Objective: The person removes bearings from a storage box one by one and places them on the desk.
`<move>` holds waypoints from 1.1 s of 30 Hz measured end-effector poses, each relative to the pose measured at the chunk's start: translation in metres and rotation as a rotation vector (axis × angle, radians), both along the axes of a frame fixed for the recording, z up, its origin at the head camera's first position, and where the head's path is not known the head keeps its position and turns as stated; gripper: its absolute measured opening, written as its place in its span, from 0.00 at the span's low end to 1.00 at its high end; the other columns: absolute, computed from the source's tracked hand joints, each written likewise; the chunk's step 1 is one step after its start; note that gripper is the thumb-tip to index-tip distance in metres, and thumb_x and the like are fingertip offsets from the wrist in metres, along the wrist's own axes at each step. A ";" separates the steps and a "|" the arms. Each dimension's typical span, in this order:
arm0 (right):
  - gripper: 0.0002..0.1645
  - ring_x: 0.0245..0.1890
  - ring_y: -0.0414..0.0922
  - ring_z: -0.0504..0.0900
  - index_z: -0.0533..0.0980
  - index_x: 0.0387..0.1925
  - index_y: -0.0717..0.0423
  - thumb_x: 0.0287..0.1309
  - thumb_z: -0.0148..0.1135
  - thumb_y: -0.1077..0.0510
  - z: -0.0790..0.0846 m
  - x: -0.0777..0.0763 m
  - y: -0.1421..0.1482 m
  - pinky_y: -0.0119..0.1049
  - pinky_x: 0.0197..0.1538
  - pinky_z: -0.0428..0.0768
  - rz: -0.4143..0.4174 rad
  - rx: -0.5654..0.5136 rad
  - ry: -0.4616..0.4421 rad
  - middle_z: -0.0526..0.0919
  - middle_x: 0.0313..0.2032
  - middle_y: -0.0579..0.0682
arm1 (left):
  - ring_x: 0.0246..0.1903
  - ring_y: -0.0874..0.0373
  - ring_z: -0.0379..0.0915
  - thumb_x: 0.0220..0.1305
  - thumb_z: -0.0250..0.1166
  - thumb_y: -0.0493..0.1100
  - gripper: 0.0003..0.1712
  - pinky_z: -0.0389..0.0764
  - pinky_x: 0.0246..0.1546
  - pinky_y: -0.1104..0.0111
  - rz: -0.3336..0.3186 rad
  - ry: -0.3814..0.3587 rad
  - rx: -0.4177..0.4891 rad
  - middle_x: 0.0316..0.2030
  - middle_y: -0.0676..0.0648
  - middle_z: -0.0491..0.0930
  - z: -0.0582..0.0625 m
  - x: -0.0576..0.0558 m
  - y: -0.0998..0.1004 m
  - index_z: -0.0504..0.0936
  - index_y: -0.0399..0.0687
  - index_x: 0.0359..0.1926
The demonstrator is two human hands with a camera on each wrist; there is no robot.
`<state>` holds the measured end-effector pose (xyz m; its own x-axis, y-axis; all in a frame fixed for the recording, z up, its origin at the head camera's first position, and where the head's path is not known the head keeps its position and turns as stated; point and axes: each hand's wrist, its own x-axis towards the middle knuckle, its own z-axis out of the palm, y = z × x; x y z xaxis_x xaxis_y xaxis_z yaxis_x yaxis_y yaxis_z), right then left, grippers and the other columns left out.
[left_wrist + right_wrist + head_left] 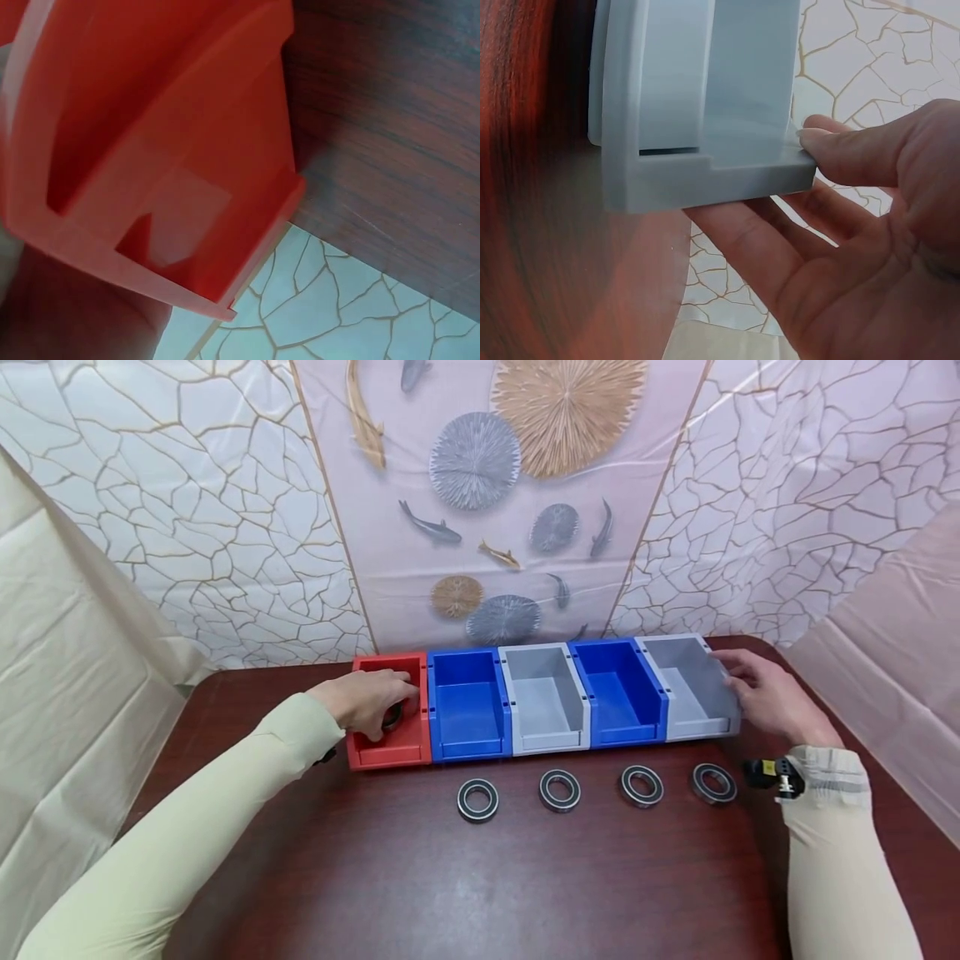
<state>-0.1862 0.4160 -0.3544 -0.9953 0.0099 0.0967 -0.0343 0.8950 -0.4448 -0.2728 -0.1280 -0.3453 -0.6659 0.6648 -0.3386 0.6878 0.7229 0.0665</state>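
Note:
My left hand (pixel 375 700) reaches down into the red bin (pixel 390 758) at the left end of the row. Its curled fingers grip a dark ball bearing (pixel 392 717), partly hidden by the hand. The left wrist view shows mostly the red bin's wall (pixel 247 112); the bearing is out of sight there. At the other end, my right hand (pixel 776 693) holds the side wall of the right-hand grey bin (pixel 697 727). In the right wrist view, the thumb lies on that grey bin's edge (pixel 727 180) and the fingers are against its outer side.
Between the end bins stand a blue bin (pixel 471 749), a grey bin (pixel 551 742) and another blue bin (pixel 628 735), side by side. Several bearings lie in a row in front, from the leftmost bearing (pixel 462 799) to the rightmost bearing (pixel 699 786), on the dark wooden table (pixel 495 885). A patterned cloth (pixel 247 527) hangs behind.

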 end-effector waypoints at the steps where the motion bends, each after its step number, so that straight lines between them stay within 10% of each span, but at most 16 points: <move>1: 0.26 0.54 0.68 0.77 0.66 0.71 0.61 0.75 0.48 0.64 0.000 0.000 0.000 0.59 0.47 0.79 -0.001 0.002 -0.003 0.72 0.62 0.73 | 0.49 0.51 0.74 0.47 0.80 0.35 0.32 0.87 0.49 0.54 0.004 -0.006 -0.003 0.49 0.47 0.77 0.000 0.000 0.000 0.80 0.52 0.55; 23: 0.27 0.52 0.67 0.74 0.64 0.71 0.62 0.74 0.44 0.65 0.002 0.001 -0.004 0.63 0.49 0.74 0.010 0.042 -0.042 0.71 0.61 0.73 | 0.51 0.52 0.76 0.49 0.79 0.34 0.26 0.86 0.52 0.57 -0.004 -0.030 0.033 0.49 0.45 0.80 -0.005 -0.011 0.003 0.83 0.47 0.51; 33: 0.25 0.47 0.62 0.74 0.66 0.70 0.61 0.76 0.43 0.63 0.001 0.000 -0.005 0.48 0.42 0.72 0.018 0.059 -0.033 0.74 0.56 0.71 | 0.55 0.49 0.75 0.48 0.79 0.31 0.31 0.85 0.54 0.53 0.034 -0.038 0.011 0.51 0.44 0.79 -0.003 -0.008 0.004 0.80 0.47 0.54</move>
